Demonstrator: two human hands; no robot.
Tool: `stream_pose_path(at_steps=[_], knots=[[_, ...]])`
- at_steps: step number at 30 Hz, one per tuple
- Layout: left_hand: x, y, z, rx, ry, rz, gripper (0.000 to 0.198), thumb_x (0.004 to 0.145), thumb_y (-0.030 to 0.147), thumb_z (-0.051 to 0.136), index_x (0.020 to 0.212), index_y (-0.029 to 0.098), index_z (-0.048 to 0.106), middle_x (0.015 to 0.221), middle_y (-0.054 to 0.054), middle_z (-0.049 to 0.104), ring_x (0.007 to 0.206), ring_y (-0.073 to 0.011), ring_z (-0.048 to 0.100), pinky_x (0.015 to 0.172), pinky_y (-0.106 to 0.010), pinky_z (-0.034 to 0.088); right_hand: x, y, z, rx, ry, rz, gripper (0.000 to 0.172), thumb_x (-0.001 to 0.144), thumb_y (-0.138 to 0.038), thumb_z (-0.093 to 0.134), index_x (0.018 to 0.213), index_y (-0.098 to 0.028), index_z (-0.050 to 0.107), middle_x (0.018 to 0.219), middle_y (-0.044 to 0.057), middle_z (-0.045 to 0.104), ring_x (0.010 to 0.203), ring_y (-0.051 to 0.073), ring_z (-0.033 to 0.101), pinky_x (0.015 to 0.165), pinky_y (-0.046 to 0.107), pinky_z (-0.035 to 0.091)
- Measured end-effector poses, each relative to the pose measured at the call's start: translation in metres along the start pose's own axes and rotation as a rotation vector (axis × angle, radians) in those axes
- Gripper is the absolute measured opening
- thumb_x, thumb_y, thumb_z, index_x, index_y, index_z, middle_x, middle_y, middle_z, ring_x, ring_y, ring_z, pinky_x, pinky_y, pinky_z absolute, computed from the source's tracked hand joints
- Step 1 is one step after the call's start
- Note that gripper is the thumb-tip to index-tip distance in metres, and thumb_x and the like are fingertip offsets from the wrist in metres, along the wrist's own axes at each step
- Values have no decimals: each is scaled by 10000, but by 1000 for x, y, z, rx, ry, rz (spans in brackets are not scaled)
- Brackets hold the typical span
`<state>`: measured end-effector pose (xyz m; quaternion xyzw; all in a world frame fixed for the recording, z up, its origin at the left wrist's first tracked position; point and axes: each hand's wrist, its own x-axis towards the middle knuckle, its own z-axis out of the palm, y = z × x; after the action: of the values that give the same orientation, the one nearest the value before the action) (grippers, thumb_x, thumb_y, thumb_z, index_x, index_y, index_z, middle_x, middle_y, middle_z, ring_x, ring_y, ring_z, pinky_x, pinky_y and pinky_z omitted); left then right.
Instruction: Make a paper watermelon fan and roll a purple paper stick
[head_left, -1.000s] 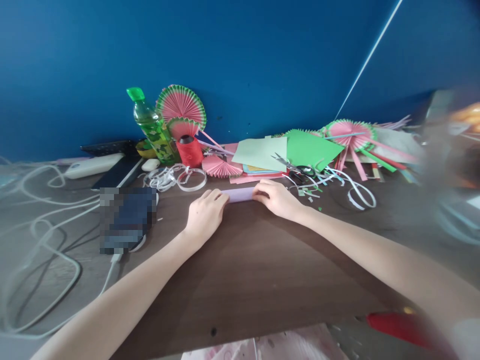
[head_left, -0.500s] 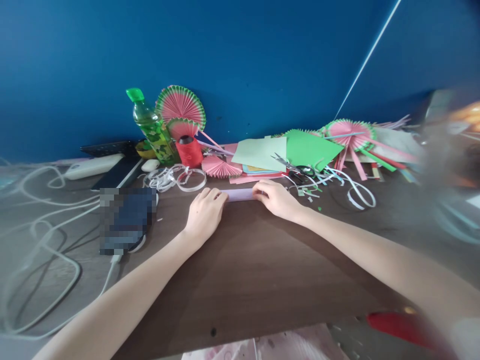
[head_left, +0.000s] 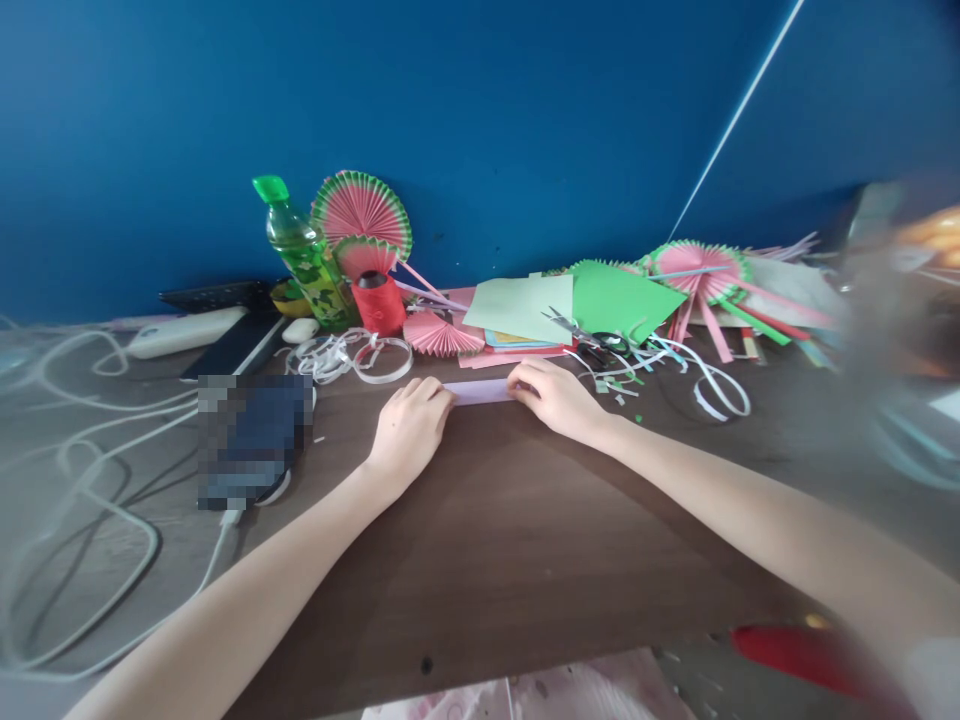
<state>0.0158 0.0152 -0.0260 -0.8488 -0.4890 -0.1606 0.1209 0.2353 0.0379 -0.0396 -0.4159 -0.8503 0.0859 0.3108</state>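
A narrow folded strip of purple paper (head_left: 481, 391) lies across the dark wooden table, between both hands. My left hand (head_left: 411, 428) grips its left end, fingers closed and bent over it. At the other end, my right hand (head_left: 551, 400) pinches the paper between thumb and fingers. The ends of the strip are hidden under the fingers. Just behind it are a pink pleated paper fan (head_left: 442, 333) and a stack topped by a pale green sheet (head_left: 521, 306). Scissors (head_left: 585, 335) rest to the right of that stack.
A green-capped bottle (head_left: 300, 250) and a red spool (head_left: 379, 303) stand at the back left. Tape rolls (head_left: 384, 360) lie before them. White cables (head_left: 150, 520) loop around a blurred-out device (head_left: 259, 440) on the left. Paper scraps (head_left: 621, 385) are scattered right. A blue wall closes the back.
The purple strip shows slightly flatter and wider between the hands. My right hand has shifted a little to the right; my left hand has barely moved.
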Motion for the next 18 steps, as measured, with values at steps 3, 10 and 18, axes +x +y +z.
stream_pose_path(at_steps=[3,10,18], knots=[[0,2,-3,21,5,-20,236,887,196,379,799,170,597,800,-52,619,773,-183,539,695,-306,397,-1,0,-3,3,-6,-18,67,823,-165,537,758,-174,546,762,31,567,730,157,503,674,277,389],[-1,2,-3,-28,-23,-105,170,849,112,387,866,173,544,788,-48,628,788,-189,550,680,-285,402,2,5,-3,-36,3,-77,109,836,-161,520,729,-167,542,768,51,586,762,176,495,721,307,400],[-2,0,0,-28,-14,-68,179,852,121,387,866,190,552,836,-32,642,794,-181,551,690,-283,398,4,8,-2,-40,-40,-67,119,838,-150,511,723,-170,538,768,53,594,769,180,511,725,314,400]])
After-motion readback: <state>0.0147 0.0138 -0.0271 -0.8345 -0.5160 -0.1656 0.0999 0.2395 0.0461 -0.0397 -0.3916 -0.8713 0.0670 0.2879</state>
